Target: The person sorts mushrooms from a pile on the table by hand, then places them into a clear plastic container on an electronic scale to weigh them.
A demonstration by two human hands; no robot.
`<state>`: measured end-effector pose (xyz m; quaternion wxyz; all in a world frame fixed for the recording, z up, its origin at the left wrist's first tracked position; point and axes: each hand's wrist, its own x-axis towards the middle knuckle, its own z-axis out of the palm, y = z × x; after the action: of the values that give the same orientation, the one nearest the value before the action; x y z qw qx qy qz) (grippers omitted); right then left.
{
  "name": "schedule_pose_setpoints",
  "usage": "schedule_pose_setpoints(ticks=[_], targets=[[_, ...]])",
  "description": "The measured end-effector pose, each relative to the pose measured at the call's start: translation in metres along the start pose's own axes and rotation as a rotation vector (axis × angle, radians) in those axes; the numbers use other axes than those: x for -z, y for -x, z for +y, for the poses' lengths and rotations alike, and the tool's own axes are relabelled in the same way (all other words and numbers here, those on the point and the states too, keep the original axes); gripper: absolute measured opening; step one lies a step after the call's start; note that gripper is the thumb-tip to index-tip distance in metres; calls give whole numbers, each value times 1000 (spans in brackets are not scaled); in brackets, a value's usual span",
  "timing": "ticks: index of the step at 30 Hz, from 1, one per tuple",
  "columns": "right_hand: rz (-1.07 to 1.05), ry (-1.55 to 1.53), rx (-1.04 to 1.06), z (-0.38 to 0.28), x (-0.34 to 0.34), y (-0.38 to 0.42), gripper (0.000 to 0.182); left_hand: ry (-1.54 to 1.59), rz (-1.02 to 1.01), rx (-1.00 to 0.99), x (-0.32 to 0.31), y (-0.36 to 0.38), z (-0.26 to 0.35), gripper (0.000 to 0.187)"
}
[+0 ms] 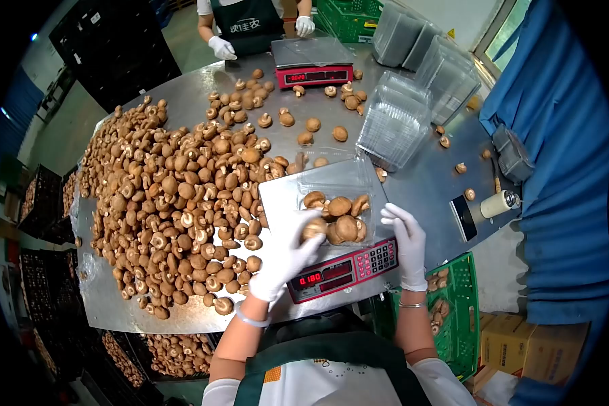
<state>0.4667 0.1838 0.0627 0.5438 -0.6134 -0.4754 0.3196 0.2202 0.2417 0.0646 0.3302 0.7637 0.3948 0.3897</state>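
Note:
My left hand [292, 254], in a white glove, has its fingers curled round a brown shiitake mushroom [313, 229] at the left side of a clear plastic clamshell box [372, 183]. Several more shiitake mushrooms [347, 229] lie in that box, whose lid is raised on the far side. Under the box is the metal plate [275, 196] of a red digital scale [345, 271]; its display reads 0.180. Beside the scale's right edge, my gloved right hand [409, 247] is empty, fingers stretched out and apart from the box.
A large heap of mushrooms [176, 203] covers the table's left side. Stacked clear boxes [394, 122] stand at the back right. Across the table, a person in a dark apron [247, 27] is at a second scale [314, 74]. A phone [463, 218] and bottle [499, 204] lie right.

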Motion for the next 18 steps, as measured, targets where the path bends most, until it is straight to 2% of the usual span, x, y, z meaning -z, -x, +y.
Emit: schedule_pose_setpoints(ticks=[1, 2, 4, 7, 9, 10, 12, 13, 14, 15, 17, 18], targets=[[6, 0, -3, 2, 8, -1, 30, 121, 70, 114, 17, 5, 7, 38], [18, -66, -27, 4, 16, -1, 31, 551, 112, 408, 33, 9, 7, 46], [16, -204, -65, 6, 27, -6, 37, 953, 336, 459, 49, 20, -9, 47], [10, -199, -157, 0, 20, -27, 38, 1368, 496, 603, 64, 46, -56, 33], [-71, -267, -141, 13, 7, -43, 40, 1316, 616, 727, 58, 57, -68, 28], [-57, -294, -125, 17, -2, -51, 43, 1224, 598, 771, 54, 60, -67, 30], [-38, -323, -114, 28, -21, -69, 47, 939, 383, 673, 46, 66, -67, 33], [-19, -317, -222, 33, -29, -82, 50, 806, 243, 584, 42, 68, -72, 34], [-2, -311, -327, 38, -34, -92, 52, 753, 214, 601, 33, 65, -66, 32], [0, -313, -321, 44, -35, -98, 52, 697, 117, 589, 26, 62, -58, 30], [-105, -383, -393, 43, -38, -108, 54, 819, 12, 669, 12, 60, -53, 29], [-101, -434, -301, 38, -36, -103, 51, 819, 22, 681, 6, 59, -49, 29]])
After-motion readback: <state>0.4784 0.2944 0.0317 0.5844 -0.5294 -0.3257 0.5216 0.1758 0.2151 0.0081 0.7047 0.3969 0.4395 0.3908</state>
